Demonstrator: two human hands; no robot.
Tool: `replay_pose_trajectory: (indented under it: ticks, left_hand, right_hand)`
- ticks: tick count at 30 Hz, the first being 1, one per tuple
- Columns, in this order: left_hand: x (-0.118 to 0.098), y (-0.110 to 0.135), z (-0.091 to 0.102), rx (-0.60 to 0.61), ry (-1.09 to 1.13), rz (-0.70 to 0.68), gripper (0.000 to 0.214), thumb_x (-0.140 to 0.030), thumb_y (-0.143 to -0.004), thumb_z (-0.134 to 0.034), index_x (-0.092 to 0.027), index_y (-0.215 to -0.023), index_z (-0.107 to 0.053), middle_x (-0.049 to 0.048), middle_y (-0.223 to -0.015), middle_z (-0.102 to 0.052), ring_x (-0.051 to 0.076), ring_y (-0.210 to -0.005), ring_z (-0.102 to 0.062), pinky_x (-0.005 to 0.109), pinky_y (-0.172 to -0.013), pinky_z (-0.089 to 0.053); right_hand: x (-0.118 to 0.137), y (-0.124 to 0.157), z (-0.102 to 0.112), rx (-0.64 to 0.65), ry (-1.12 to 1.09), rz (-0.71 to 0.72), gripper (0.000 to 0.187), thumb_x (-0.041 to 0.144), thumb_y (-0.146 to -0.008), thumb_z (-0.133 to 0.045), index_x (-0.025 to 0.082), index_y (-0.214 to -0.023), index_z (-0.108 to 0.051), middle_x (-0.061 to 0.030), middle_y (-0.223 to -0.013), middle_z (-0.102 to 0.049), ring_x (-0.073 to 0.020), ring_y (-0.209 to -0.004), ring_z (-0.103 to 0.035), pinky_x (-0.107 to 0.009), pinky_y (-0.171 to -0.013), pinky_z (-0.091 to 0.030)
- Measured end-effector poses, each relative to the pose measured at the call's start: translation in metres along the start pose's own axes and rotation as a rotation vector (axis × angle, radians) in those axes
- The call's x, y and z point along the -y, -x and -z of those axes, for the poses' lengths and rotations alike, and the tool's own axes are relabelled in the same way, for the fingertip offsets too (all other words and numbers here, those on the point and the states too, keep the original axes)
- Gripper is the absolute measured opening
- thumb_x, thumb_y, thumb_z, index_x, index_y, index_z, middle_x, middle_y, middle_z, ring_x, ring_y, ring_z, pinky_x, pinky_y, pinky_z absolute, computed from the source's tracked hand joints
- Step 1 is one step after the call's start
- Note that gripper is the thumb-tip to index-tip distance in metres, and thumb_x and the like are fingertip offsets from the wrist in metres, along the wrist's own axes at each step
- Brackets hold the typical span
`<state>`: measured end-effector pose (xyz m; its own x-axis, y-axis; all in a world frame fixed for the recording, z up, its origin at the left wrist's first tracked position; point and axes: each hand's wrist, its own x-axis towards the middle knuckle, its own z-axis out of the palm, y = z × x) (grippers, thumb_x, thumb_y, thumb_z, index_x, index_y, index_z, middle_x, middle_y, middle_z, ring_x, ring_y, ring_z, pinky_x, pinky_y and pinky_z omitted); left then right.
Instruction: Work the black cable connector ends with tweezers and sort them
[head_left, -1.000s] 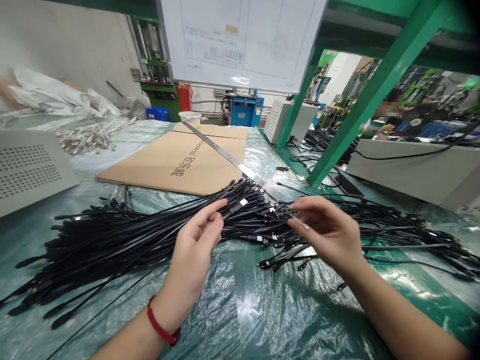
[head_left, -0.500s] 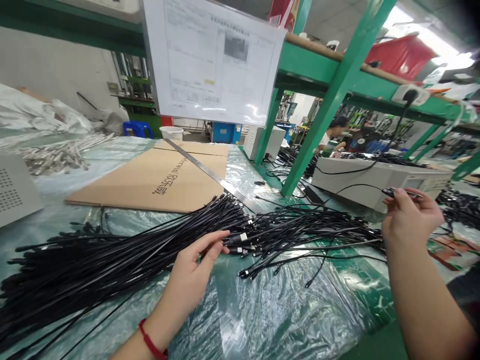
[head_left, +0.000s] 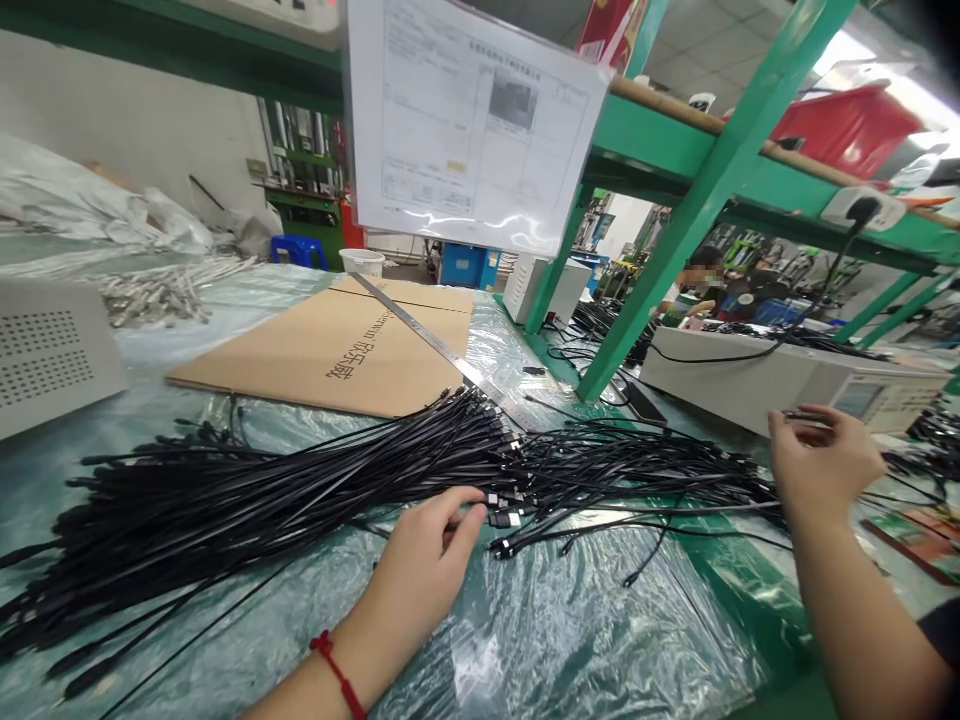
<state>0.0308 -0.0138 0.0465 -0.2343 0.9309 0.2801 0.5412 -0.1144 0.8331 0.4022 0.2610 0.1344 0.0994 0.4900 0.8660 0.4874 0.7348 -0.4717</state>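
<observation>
A big bundle of black cables lies across the bench, their plugs gathered near the middle. My left hand, with a red string bracelet at the wrist, has thumb and forefinger closed at a black cable's plug end with a pale metal tip. To the right, my right hand is raised over the bench with its fingers pinched on a small dark cable end, mostly hidden by them. A second spread of black cables runs between my two hands.
Behind the bundle lie a flat cardboard sheet and a steel ruler. A grey perforated box stands left, a pale instrument right. Green shelf posts and a hanging paper sheet rise behind. A person sits farther back.
The view has swung slightly left. The cable that trailed from my right hand no longer shows there. My left hand stays by the plugs, its fingers now slightly lower among them.
</observation>
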Motion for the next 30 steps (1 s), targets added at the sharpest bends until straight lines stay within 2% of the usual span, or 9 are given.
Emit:
replay_pose_trajectory:
  ticks: [2, 3, 5, 8, 11, 15, 17, 22, 30]
  left_hand:
    - [0.0, 0.0, 0.001, 0.044, 0.01, -0.007, 0.029, -0.037, -0.1, -0.051, -0.021, -0.094, -0.075, 0.0029, -0.085, -0.074, 0.018, -0.075, -0.067, 0.028, -0.068, -0.048]
    - [0.0, 0.0, 0.001, 0.062, 0.009, -0.01, 0.029, -0.036, -0.1, -0.052, -0.022, -0.089, -0.075, 0.0026, -0.087, -0.074, 0.019, -0.08, -0.067, 0.029, -0.071, -0.048]
    - [0.0, 0.0, 0.002, 0.082, -0.004, -0.01, 0.026, -0.033, -0.099, -0.055, -0.023, -0.086, -0.075, 0.0014, -0.086, -0.072, 0.018, -0.082, -0.066, 0.029, -0.075, -0.046]
    - [-0.002, -0.001, 0.006, 0.085, -0.015, -0.033, 0.018, -0.028, -0.097, -0.06, -0.025, -0.089, -0.075, 0.0, -0.085, -0.07, 0.017, -0.081, -0.064, 0.028, -0.074, -0.046]
    - [-0.004, -0.003, 0.009, 0.066, -0.024, -0.08, 0.01, -0.022, -0.094, -0.065, -0.024, -0.093, -0.075, -0.0004, -0.082, -0.066, 0.016, -0.075, -0.061, 0.027, -0.071, -0.046]
    - [-0.003, -0.002, 0.01, 0.013, -0.019, -0.174, 0.011, -0.015, -0.094, -0.065, -0.023, -0.096, -0.073, -0.0006, -0.082, -0.063, 0.015, -0.074, -0.059, 0.025, -0.067, -0.045]
    - [-0.001, 0.0, 0.008, -0.03, -0.023, -0.246, 0.013, -0.013, -0.095, -0.062, -0.021, -0.1, -0.071, 0.0001, -0.083, -0.063, 0.014, -0.077, -0.059, 0.025, -0.069, -0.046]
    - [0.003, 0.004, 0.003, -0.114, -0.044, -0.385, 0.014, -0.008, -0.096, -0.059, -0.017, -0.103, -0.067, 0.0011, -0.085, -0.062, 0.013, -0.08, -0.058, 0.025, -0.072, -0.046]
    - [0.002, 0.006, 0.002, -0.114, -0.079, -0.416, 0.013, -0.007, -0.096, -0.058, -0.015, -0.103, -0.065, 0.0001, -0.084, -0.059, 0.012, -0.077, -0.054, 0.025, -0.071, -0.044]
  right_hand:
    - [0.027, 0.018, -0.028, 0.03, -0.02, -0.039, 0.029, 0.012, -0.063, -0.084, 0.021, -0.069, -0.057, 0.0042, -0.049, -0.051, -0.0095, -0.04, -0.046, -0.027, -0.044, -0.028]
    - [0.043, 0.028, -0.043, 0.056, -0.033, -0.055, 0.022, 0.017, -0.07, -0.082, 0.019, -0.082, -0.063, 0.0007, -0.059, -0.059, -0.0105, -0.047, -0.052, -0.027, -0.048, -0.035]
    - [0.08, 0.051, -0.071, 0.253, -0.092, -0.087, 0.024, 0.026, -0.077, -0.079, 0.018, -0.098, -0.068, -0.0035, -0.07, -0.067, -0.0129, -0.057, -0.061, -0.026, -0.054, -0.045]
    - [0.137, 0.082, -0.104, 0.645, -0.223, -0.072, 0.03, 0.032, -0.075, -0.083, 0.02, -0.1, -0.072, -0.0029, -0.075, -0.071, -0.0156, -0.067, -0.068, -0.027, -0.064, -0.055]
    - [0.174, 0.111, -0.12, 0.846, -0.414, -0.112, 0.028, 0.035, -0.08, -0.079, 0.021, -0.103, -0.069, -0.0027, -0.083, -0.072, -0.0156, -0.074, -0.071, -0.027, -0.069, -0.059]
    - [0.181, 0.146, -0.116, 0.87, -0.614, -0.252, 0.024, 0.03, -0.089, -0.071, 0.024, -0.111, -0.064, -0.0033, -0.095, -0.072, -0.0147, -0.08, -0.072, -0.027, -0.071, -0.061]
    - [0.175, 0.158, -0.11, 0.875, -0.629, -0.193, 0.025, 0.023, -0.089, -0.07, 0.026, -0.113, -0.062, -0.0033, -0.099, -0.072, -0.0153, -0.086, -0.073, -0.028, -0.075, -0.062]
    - [0.167, 0.169, -0.098, 0.872, -0.601, 0.076, 0.04, 0.01, -0.084, -0.072, 0.026, -0.12, -0.061, -0.0058, -0.106, -0.072, -0.0203, -0.1, -0.072, -0.036, -0.088, -0.061]
    - [0.175, 0.17, -0.092, 0.859, -0.6, 0.172, 0.047, 0.003, -0.082, -0.07, 0.023, -0.123, -0.059, -0.0085, -0.109, -0.073, -0.0229, -0.103, -0.071, -0.039, -0.088, -0.062]
